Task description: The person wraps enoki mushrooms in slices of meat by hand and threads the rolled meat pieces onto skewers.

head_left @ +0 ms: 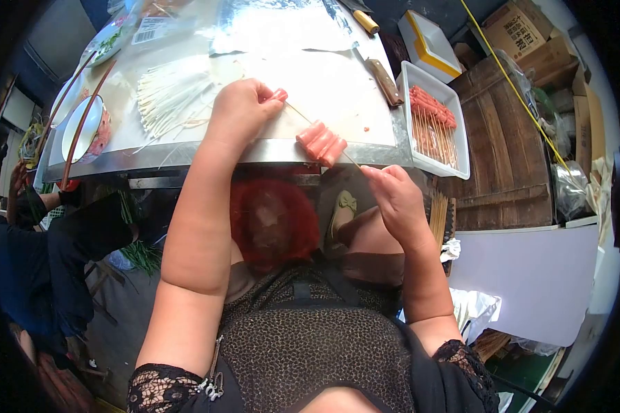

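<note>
My right hand [396, 199] pinches the lower end of a thin bamboo skewer [352, 160] in front of the table edge. Several pink meat rolls [322, 143] sit side by side on its middle. At the far end, my left hand [241, 110] is closed on another pink meat roll [277, 95], against the skewer's tip; whether the tip has pierced it I cannot tell. Left of that hand, a fanned bunch of enoki mushrooms [165, 96] lies on the white tabletop [296, 69].
At the right stands a white tray [463, 148] of loaded skewers, beside a wooden-handled knife [384, 81]. A bowl [83, 131] with long chopsticks [83, 120] is at the table's left. Another person [41, 241] sits on the left. Below the table is a red tub [272, 224].
</note>
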### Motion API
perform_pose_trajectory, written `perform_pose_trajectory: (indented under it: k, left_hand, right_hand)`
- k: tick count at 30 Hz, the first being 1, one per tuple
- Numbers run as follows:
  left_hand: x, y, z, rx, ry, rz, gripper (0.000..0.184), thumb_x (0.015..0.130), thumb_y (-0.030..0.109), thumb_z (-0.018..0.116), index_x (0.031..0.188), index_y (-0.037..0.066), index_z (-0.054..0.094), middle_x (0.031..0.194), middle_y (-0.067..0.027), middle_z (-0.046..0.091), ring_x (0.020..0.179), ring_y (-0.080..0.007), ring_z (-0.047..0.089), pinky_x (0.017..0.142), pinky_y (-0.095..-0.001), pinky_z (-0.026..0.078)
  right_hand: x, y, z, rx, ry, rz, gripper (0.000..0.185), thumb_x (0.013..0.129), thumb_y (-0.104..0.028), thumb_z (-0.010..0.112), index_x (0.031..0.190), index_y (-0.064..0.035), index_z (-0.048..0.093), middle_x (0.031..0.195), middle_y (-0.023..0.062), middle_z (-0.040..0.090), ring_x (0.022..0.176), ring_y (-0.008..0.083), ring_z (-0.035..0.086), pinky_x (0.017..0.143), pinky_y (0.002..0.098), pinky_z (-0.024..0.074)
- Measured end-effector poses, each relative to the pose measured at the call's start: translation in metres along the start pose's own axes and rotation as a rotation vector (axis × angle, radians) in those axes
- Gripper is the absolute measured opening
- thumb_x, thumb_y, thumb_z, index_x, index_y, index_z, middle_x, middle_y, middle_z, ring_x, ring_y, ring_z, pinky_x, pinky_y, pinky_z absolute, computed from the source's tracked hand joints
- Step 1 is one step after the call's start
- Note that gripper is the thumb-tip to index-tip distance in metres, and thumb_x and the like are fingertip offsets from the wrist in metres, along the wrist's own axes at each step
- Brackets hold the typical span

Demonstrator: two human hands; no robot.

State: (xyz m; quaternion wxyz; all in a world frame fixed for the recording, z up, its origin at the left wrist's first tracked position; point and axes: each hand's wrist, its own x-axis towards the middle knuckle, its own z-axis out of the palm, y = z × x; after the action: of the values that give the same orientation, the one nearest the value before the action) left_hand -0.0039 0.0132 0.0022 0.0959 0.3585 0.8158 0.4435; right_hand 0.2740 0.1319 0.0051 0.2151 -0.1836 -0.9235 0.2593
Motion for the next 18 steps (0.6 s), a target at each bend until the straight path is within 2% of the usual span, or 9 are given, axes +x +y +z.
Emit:
perform_pose_trajectory:
  k: [1, 3, 10, 12, 15, 18]
  left_hand:
    - [0.001, -0.001, 0.000, 0.000, 0.000, 0.000, 0.031, 0.082, 0.031, 0.073, 0.085, 0.000, 0.073, 0.077, -0.0189, 0.070, 0.071, -0.0288, 0.068, 0.071, -0.0362, 0.053]
    - [0.002, -0.001, 0.000, 0.019, -0.028, 0.008, 0.026, 0.079, 0.022, 0.076, 0.089, -0.001, 0.073, 0.078, -0.0121, 0.072, 0.068, -0.0164, 0.066, 0.068, -0.0302, 0.052]
    - [0.004, 0.000, -0.006, -0.059, -0.126, -0.069, 0.025, 0.081, 0.021, 0.075, 0.092, -0.001, 0.074, 0.079, -0.0104, 0.072, 0.070, -0.0148, 0.065, 0.069, -0.0295, 0.051]
    - [0.009, -0.004, -0.007, -0.035, -0.178, -0.004, 0.023, 0.085, 0.021, 0.073, 0.094, 0.000, 0.074, 0.079, -0.0100, 0.072, 0.071, -0.0151, 0.065, 0.069, -0.0296, 0.051]
    - [0.010, -0.010, -0.005, -0.036, -0.145, 0.072, 0.022, 0.089, 0.021, 0.069, 0.094, 0.000, 0.074, 0.078, -0.0091, 0.071, 0.071, -0.0145, 0.064, 0.068, -0.0298, 0.050]
    - [0.009, -0.008, -0.010, 0.011, -0.144, 0.029, 0.025, 0.092, 0.022, 0.066, 0.098, -0.001, 0.073, 0.078, -0.0077, 0.070, 0.072, -0.0130, 0.063, 0.065, -0.0286, 0.050]
  right_hand:
    - [0.000, -0.002, 0.001, -0.012, 0.002, 0.010, 0.021, 0.091, -0.004, 0.062, 0.110, -0.0066, 0.070, 0.082, 0.0106, 0.058, 0.073, 0.0253, 0.060, 0.067, 0.0341, 0.0501]
    - [0.001, -0.007, 0.001, -0.023, 0.003, 0.020, 0.021, 0.091, -0.004, 0.062, 0.110, -0.0066, 0.070, 0.083, 0.0108, 0.059, 0.073, 0.0259, 0.061, 0.067, 0.0345, 0.0503]
    - [0.021, -0.011, 0.010, -0.041, -0.009, 0.032, 0.020, 0.091, -0.007, 0.061, 0.109, -0.0081, 0.070, 0.085, 0.0117, 0.061, 0.075, 0.0284, 0.062, 0.069, 0.0367, 0.0508]
    - [0.032, -0.011, 0.016, -0.039, -0.008, 0.032, 0.020, 0.091, -0.008, 0.061, 0.109, -0.0085, 0.071, 0.085, 0.0119, 0.061, 0.076, 0.0289, 0.063, 0.070, 0.0373, 0.0509]
    - [0.048, -0.009, 0.025, -0.053, -0.010, -0.003, 0.020, 0.091, -0.009, 0.061, 0.108, -0.0090, 0.071, 0.085, 0.0128, 0.061, 0.079, 0.0294, 0.063, 0.072, 0.0377, 0.0510]
    - [0.055, -0.006, 0.028, -0.084, -0.012, -0.045, 0.020, 0.090, -0.009, 0.062, 0.108, -0.0077, 0.070, 0.086, 0.0137, 0.062, 0.080, 0.0301, 0.063, 0.073, 0.0380, 0.0511]
